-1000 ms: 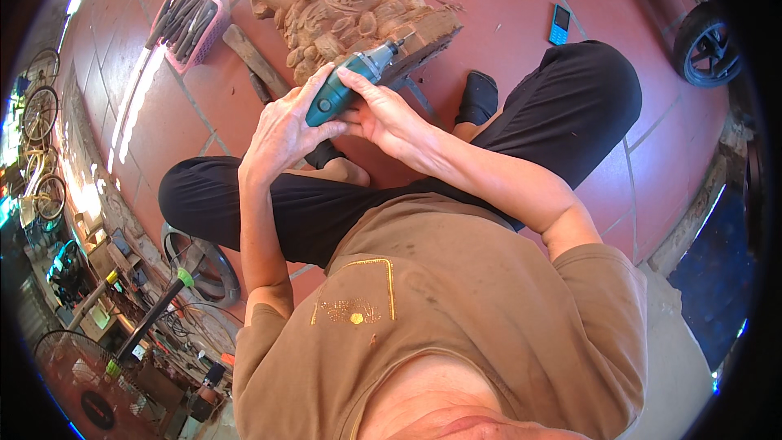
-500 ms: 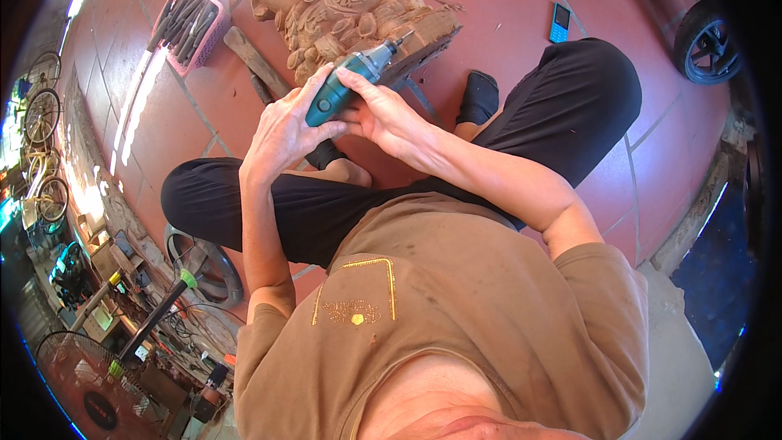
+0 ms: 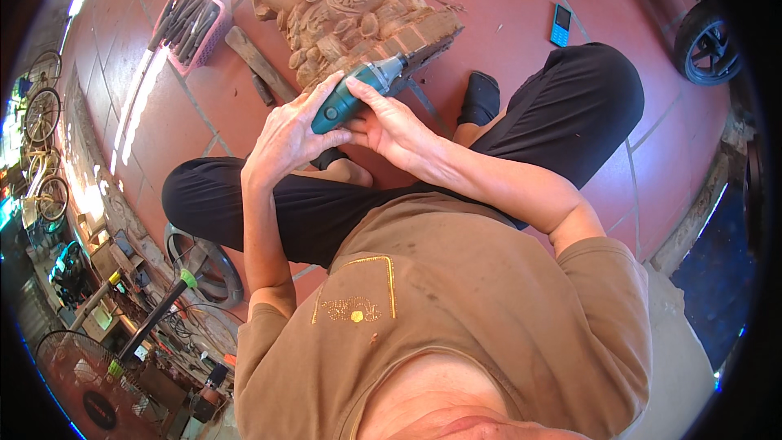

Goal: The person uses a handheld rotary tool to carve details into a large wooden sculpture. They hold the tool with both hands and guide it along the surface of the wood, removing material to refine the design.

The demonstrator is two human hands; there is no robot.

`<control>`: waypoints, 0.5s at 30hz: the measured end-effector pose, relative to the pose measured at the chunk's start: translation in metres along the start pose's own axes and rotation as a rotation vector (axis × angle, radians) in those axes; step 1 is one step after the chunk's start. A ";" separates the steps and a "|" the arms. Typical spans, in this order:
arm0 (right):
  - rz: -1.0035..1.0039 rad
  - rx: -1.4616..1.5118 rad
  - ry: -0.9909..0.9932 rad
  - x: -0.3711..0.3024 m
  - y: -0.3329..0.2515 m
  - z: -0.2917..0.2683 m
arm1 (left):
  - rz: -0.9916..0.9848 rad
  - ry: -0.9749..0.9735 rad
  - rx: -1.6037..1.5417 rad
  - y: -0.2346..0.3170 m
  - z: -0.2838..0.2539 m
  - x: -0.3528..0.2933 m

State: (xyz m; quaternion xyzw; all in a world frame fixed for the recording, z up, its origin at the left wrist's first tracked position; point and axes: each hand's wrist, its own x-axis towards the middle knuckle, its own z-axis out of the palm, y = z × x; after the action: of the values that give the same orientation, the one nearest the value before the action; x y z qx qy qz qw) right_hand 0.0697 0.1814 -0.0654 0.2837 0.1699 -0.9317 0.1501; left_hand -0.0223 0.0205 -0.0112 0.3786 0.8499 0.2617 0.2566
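Observation:
Both my hands grip a green rotary tool (image 3: 356, 98) with a grey nose that points away and to the right. My left hand (image 3: 295, 124) wraps the tool's left side and rear. Along its right side, my right hand (image 3: 391, 126) holds it with the thumb on top and the fingers partly hidden underneath. Just beyond the tool lies a carved wooden sculpture (image 3: 342, 12), covered in dense relief. The tool's nose overlaps the near edge of the carving's base; whether its tip touches the wood I cannot tell.
A pink basket (image 3: 213, 33) of dark chisel-like tools stands at the far left. Beside the carving lies a wooden mallet-like stick (image 3: 257, 61). A blue phone (image 3: 560, 26) rests on the tiles at right, short of a black wheel (image 3: 707, 42). A fan (image 3: 90, 383) stands lower left.
My hands and the rotary tool have shifted slightly right and nearer to me. The thin bit seen earlier at its nose is no longer distinct. The carving has hardly moved.

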 end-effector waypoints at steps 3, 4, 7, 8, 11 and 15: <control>-0.002 -0.025 -0.007 0.002 -0.002 0.001 | -0.032 0.004 0.007 0.001 0.001 0.001; -0.007 -0.026 0.001 0.003 -0.002 0.001 | -0.043 0.012 0.014 0.001 0.002 0.001; -0.021 -0.041 0.013 0.005 -0.004 0.004 | -0.053 0.026 0.033 0.002 0.003 0.001; -0.026 -0.056 0.010 0.005 -0.004 0.006 | -0.048 0.037 0.040 0.001 0.003 0.001; -0.035 -0.083 -0.009 0.009 -0.005 0.005 | -0.061 0.049 0.052 0.001 0.003 0.002; -0.049 -0.100 -0.005 0.012 -0.006 0.007 | -0.096 0.040 0.052 0.002 0.001 0.003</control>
State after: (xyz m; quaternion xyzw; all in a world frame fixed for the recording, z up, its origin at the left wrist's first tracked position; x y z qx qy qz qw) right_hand 0.0541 0.1822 -0.0659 0.2691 0.2229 -0.9262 0.1417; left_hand -0.0222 0.0238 -0.0118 0.3386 0.8786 0.2342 0.2418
